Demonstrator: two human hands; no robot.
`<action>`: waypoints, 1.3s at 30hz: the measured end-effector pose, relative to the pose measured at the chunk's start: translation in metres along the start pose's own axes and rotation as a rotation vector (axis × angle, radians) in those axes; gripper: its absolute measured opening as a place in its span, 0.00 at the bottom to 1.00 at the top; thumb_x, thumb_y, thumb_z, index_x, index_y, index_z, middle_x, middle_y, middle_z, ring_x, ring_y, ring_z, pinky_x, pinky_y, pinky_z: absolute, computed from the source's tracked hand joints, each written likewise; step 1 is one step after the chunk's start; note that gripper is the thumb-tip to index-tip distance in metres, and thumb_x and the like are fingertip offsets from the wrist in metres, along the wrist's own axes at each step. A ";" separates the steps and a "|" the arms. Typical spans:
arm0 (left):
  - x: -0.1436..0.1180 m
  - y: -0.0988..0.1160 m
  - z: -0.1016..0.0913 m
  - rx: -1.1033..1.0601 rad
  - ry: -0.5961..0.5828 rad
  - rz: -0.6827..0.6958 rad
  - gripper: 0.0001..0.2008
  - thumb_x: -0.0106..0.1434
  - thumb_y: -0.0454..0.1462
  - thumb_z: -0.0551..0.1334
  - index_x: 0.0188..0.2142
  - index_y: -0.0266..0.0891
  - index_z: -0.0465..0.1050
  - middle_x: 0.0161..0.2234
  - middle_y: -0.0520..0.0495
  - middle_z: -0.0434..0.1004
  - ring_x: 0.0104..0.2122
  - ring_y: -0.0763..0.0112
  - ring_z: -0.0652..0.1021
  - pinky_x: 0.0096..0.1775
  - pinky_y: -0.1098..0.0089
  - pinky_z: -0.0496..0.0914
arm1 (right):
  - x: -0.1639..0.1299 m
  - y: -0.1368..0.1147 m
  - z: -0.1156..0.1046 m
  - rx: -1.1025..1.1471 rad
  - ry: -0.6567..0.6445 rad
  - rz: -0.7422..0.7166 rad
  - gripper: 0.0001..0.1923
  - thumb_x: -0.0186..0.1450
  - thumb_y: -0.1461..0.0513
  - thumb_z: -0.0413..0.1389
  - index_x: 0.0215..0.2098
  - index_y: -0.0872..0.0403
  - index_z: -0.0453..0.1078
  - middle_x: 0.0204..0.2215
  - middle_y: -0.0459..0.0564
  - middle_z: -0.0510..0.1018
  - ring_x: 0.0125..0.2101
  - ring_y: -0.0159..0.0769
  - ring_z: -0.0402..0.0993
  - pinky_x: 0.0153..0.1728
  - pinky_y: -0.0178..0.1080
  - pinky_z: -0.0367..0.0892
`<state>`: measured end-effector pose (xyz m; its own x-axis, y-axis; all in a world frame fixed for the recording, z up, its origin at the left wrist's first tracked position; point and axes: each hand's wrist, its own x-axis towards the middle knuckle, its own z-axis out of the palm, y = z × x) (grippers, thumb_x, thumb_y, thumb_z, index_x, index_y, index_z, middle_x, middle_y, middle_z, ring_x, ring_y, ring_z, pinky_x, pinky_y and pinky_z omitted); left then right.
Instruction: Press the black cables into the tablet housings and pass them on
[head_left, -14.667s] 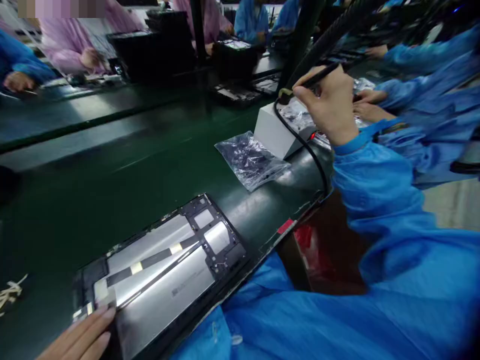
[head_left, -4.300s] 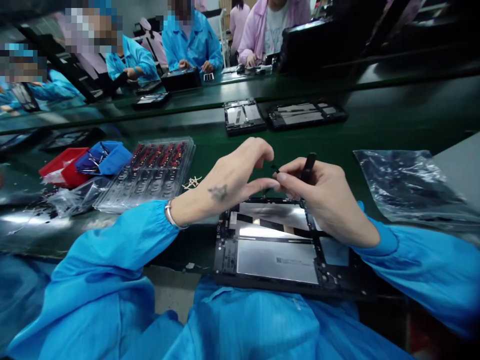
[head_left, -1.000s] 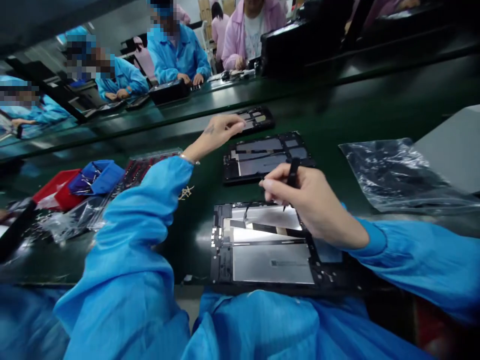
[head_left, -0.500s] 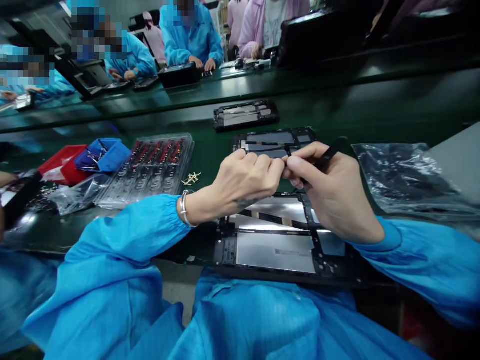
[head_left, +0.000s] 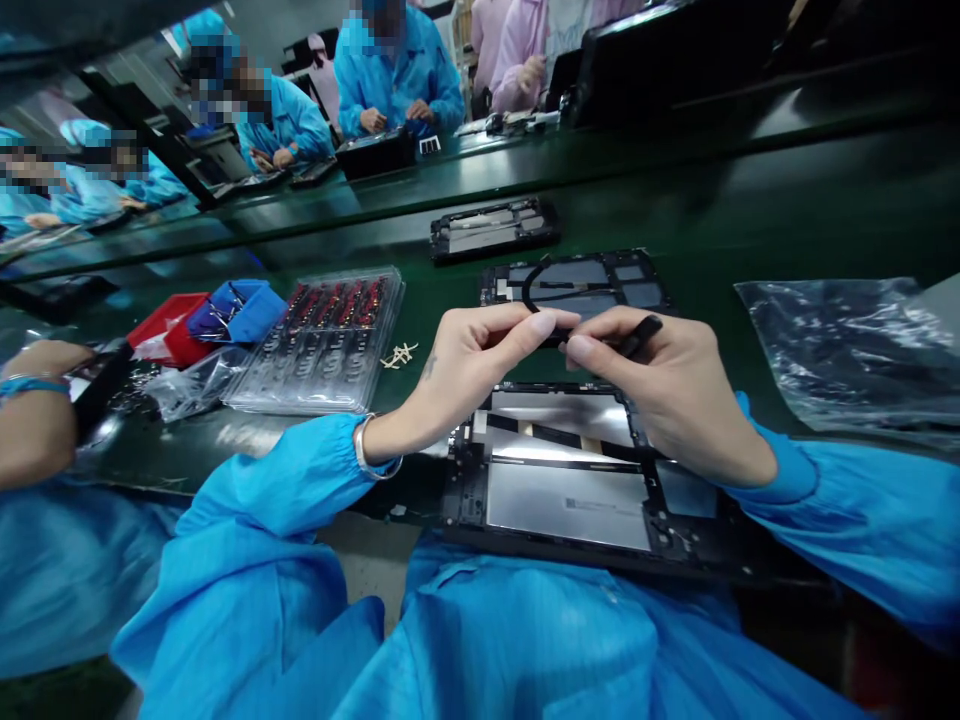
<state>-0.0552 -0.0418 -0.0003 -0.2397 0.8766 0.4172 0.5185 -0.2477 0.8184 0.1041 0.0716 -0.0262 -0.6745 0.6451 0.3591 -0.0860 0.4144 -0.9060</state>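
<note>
The opened tablet [head_left: 570,480] lies at the near edge of the desk [head_left: 787,200], its back still uncovered. Above it the left hand [head_left: 480,365] pinches a thin black cable [head_left: 536,290], and the right hand [head_left: 667,390] is closed around a black tool [head_left: 637,335], fingertips meeting. Beyond lie two more open tablets [head_left: 577,280]; a parts tray [head_left: 322,335] sits left, a plastic bag [head_left: 847,350] right.

Electronics assembly line: conveyor belt [head_left: 750,200], smocked workers [head_left: 397,70], open tablets [head_left: 491,225].

The right hand [head_left: 671,400] hid the far right corner of the nearest open tablet frame [head_left: 570,490] and most of a black tool [head_left: 637,335]. What the left hand [head_left: 465,370] pinched was too small to tell. A co-worker's forearm [head_left: 34,425] was cut off at the left edge.
</note>
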 end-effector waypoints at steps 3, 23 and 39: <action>-0.007 -0.001 -0.004 0.090 -0.008 0.042 0.17 0.74 0.49 0.61 0.47 0.42 0.84 0.25 0.51 0.78 0.28 0.71 0.76 0.29 0.70 0.67 | 0.000 -0.002 -0.002 -0.077 0.010 -0.015 0.14 0.67 0.50 0.64 0.31 0.50 0.76 0.29 0.47 0.78 0.31 0.37 0.72 0.34 0.41 0.66; -0.021 -0.048 -0.024 0.543 -0.459 0.238 0.14 0.78 0.39 0.53 0.49 0.40 0.78 0.38 0.47 0.84 0.37 0.67 0.83 0.38 0.70 0.74 | -0.007 0.025 -0.073 -0.587 -0.555 0.137 0.12 0.69 0.53 0.55 0.33 0.49 0.76 0.32 0.51 0.79 0.32 0.40 0.72 0.32 0.42 0.62; -0.017 -0.064 -0.006 0.529 -0.681 0.348 0.14 0.80 0.37 0.49 0.58 0.36 0.64 0.69 0.36 0.61 0.65 0.60 0.70 0.63 0.60 0.69 | 0.009 0.028 -0.070 -0.711 -0.617 0.245 0.18 0.63 0.48 0.52 0.31 0.51 0.76 0.31 0.52 0.80 0.31 0.43 0.74 0.32 0.44 0.63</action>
<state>-0.0892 -0.0437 -0.0575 0.4465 0.8828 0.1460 0.8175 -0.4688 0.3345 0.1475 0.1339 -0.0326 -0.8980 0.3991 -0.1851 0.4341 0.7353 -0.5206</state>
